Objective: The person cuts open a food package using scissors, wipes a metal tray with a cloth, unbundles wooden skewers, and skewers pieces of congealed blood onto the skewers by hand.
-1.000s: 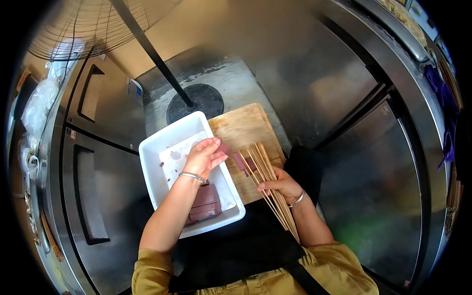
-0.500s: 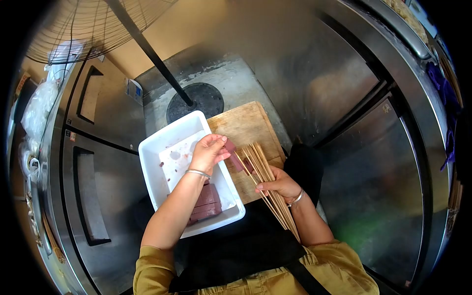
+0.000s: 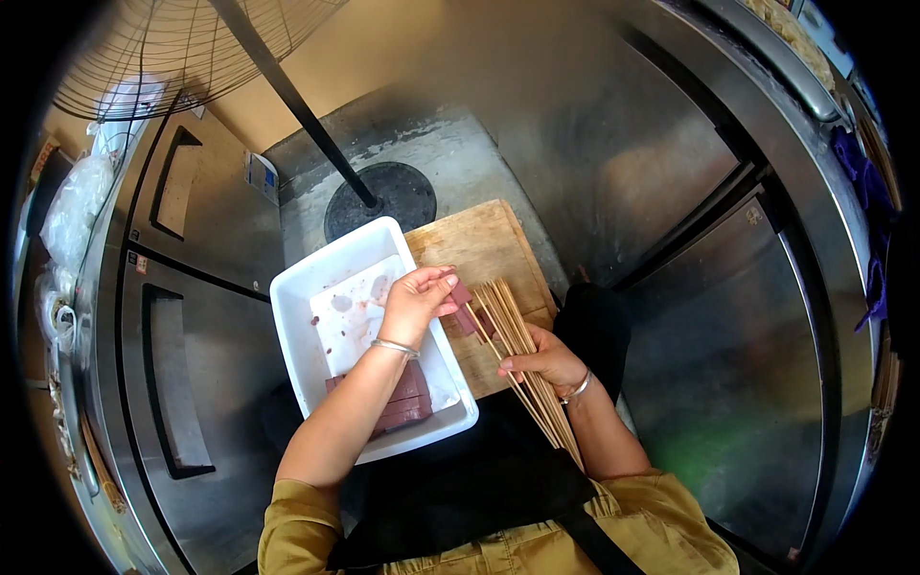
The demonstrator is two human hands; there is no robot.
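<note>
My left hand (image 3: 419, 302) pinches a flat reddish-brown piece (image 3: 461, 293) over the right rim of a white tub (image 3: 296, 331). The piece touches the tip of a thin wooden skewer. My right hand (image 3: 548, 364) is closed around a bundle of wooden skewers (image 3: 518, 331), which fan out upward. Behind the tips, more reddish-brown material shows, partly hidden by the skewers. Stacked reddish-brown blocks (image 3: 403, 401) lie at the near end of the tub, partly under my left forearm. Small crumbs dot the tub's bottom.
A wooden board (image 3: 479, 240) lies beside the tub, under the skewer tips. Beyond stands a black pole on a round base (image 3: 381, 202), with a wire fan cage (image 3: 182, 57) at the upper left. Steel cabinets (image 3: 709, 383) flank both sides.
My left hand has moved right with the piece, bringing it up to the skewer tip. My right hand and the bundle have stayed almost in place.
</note>
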